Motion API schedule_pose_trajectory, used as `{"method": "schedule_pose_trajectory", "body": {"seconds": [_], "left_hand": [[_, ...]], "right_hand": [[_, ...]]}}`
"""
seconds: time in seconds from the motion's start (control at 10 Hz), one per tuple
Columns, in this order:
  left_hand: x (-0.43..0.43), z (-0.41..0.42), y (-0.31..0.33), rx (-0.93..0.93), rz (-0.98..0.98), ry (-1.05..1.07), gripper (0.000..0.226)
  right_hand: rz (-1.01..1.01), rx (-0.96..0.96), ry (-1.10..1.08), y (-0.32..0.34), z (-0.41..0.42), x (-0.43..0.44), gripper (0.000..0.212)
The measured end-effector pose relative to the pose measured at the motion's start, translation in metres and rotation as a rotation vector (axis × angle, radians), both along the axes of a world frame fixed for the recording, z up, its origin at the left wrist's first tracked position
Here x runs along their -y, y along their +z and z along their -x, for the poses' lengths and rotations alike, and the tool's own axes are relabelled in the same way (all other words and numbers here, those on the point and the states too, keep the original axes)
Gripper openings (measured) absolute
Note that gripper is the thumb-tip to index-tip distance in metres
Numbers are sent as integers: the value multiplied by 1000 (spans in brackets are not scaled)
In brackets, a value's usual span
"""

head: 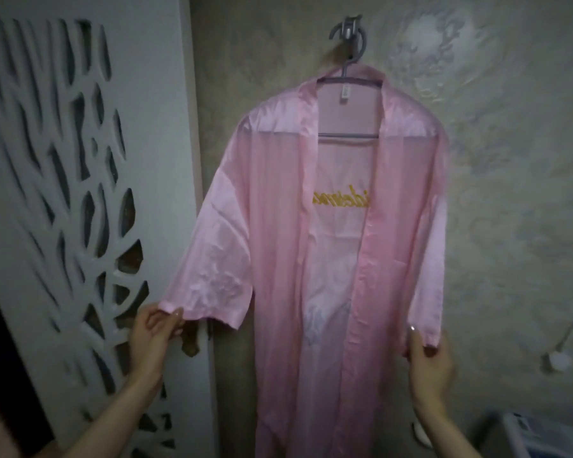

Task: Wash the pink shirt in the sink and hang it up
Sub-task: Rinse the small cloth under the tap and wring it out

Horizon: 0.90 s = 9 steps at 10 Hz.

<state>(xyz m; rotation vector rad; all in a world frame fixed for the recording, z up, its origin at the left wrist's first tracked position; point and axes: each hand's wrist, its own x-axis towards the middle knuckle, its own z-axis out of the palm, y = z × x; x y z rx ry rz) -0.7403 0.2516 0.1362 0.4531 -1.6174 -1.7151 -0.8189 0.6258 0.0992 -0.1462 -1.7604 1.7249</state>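
Head view looks at the pink shirt, a long satin one hanging open-fronted against a textured wall. Yellow lettering shows in reverse through the back panel. Its shoulders sit on a grey hanger, which hangs from a grey wall hook.

Both hands are closed on cloth. The left hand pinches the hem of the left sleeve and draws it outward. The right hand grips the cuff of the right sleeve, low and near the body.

The hanging looks nearly done; what remains seems to be smoothing. Pulling both sleeves out evenly and gently should flatten the creases, since a one-sided tug could slide slippery fabric off the hanger or tip it on the hook.

A white cut-out lattice panel stands close on the left, and the spread sleeve could brush it. A white-and-blue object sits at the lower right, too cropped to name. A small white fitting is on the wall beyond the right sleeve.
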Motion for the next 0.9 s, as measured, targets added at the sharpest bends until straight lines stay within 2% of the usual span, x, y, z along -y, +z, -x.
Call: {"method": "schedule_pose_trajectory", "body": {"seconds": [0.1, 0.2, 0.3, 0.4, 0.5, 0.6, 0.7, 0.8, 0.9], "left_hand": [[-9, -3, -5, 112, 54, -88, 9], [-14, -19, -14, 255, 100, -208, 11], [0, -48, -21, 315, 63, -194, 18], [37, -92, -20, 349, -23, -74, 20], [103, -175, -32, 446, -120, 88, 17], [163, -290, -59, 534, -263, 326, 19], [200, -426, -108, 630, -388, 750, 26], [201, -544, -155, 770, -554, 1109, 12], [185, -616, -182, 854, -737, 1111, 6]], "right_hand": [[-137, 61, 261, -14, -2, 61, 15], [-296, 108, 555, -15, -12, 121, 19], [-425, 123, 803, -12, -22, 178, 22], [-540, 170, 1057, -15, -25, 243, 19], [-764, 207, 1330, -38, -56, 334, 20], [-967, 345, 1648, -58, -128, 432, 21], [-1185, 537, 2148, -83, -210, 501, 5], [-1445, 275, 2199, -112, -297, 558, 20], [-1708, 54, 2222, -136, -372, 601, 10]]}}
